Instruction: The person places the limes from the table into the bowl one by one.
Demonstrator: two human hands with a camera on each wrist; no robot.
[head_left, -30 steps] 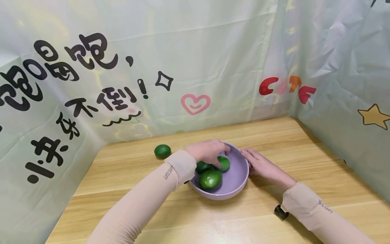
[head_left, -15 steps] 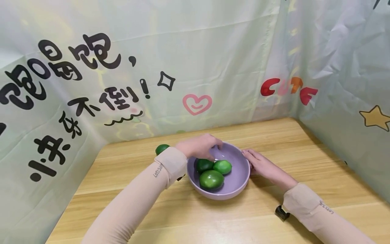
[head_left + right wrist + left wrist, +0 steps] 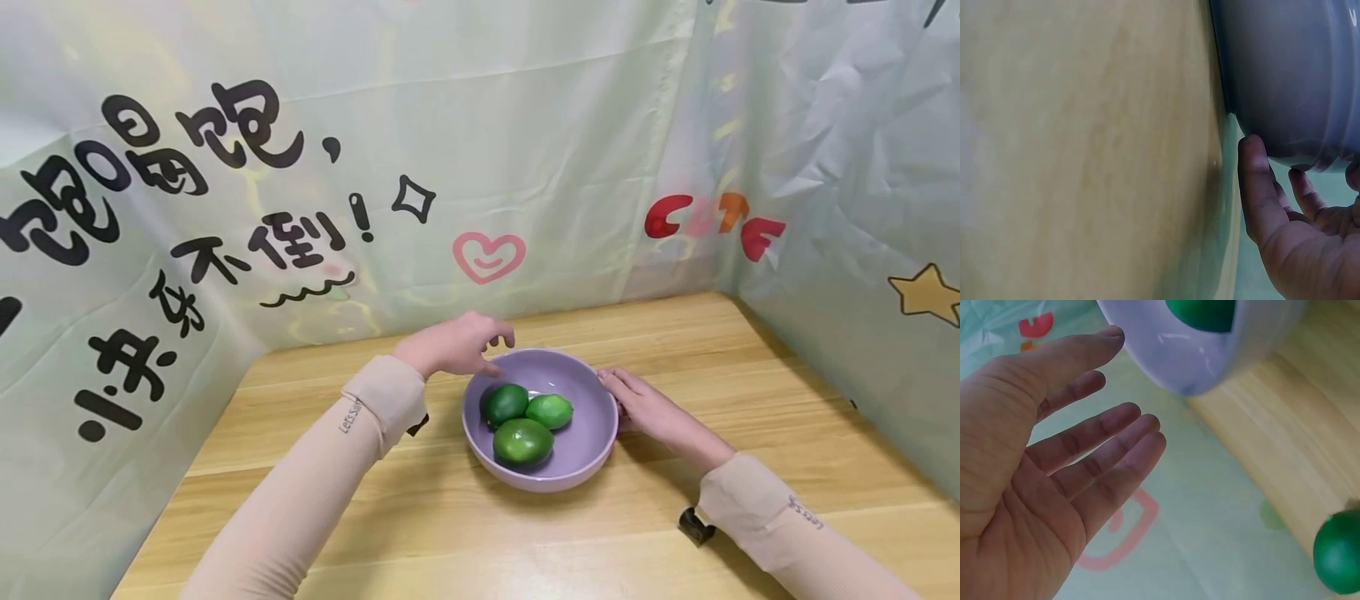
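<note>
A round purple bowl (image 3: 581, 442) stands on the table with three green fruits inside: a bright lime (image 3: 550, 412), a darker lime-like one (image 3: 506, 405) and a larger oval one (image 3: 523, 442). My left hand (image 3: 452, 344) is over the bowl's far left rim, fingers spread and nothing in them; the left wrist view shows its bare palm. On the bowl's right side, my right hand (image 3: 643, 406) holds the rim, thumb at the top edge and fingers (image 3: 1259, 181) against the outer wall. Another green fruit (image 3: 1338, 553) lies on the table, hidden behind the left hand in the head view.
The wooden table (image 3: 675, 350) ends against a pale printed curtain (image 3: 570, 167) at the back and sides. A small black device (image 3: 696, 527) sits under the right cuff.
My left hand has let go of the bright lime, which now lies beside the others, and has moved left and up out of the bowl. The right hand keeps its place.
</note>
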